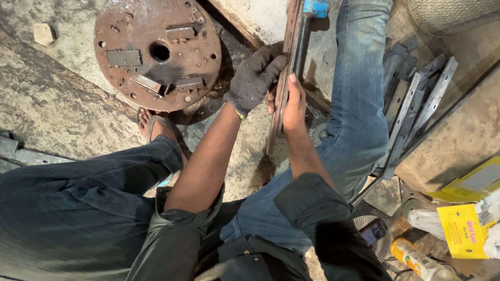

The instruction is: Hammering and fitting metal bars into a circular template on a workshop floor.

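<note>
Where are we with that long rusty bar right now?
In hand: the gloved left hand and bare right hand grip the rusty metal bar upright on edge. Nothing on it looks finished. A pile of grey metal strips lies untouched at the right.

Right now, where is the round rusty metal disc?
In the head view, the round rusty disc lies on the floor at upper left, left of the gloved left hand, above the sandalled foot.
</note>
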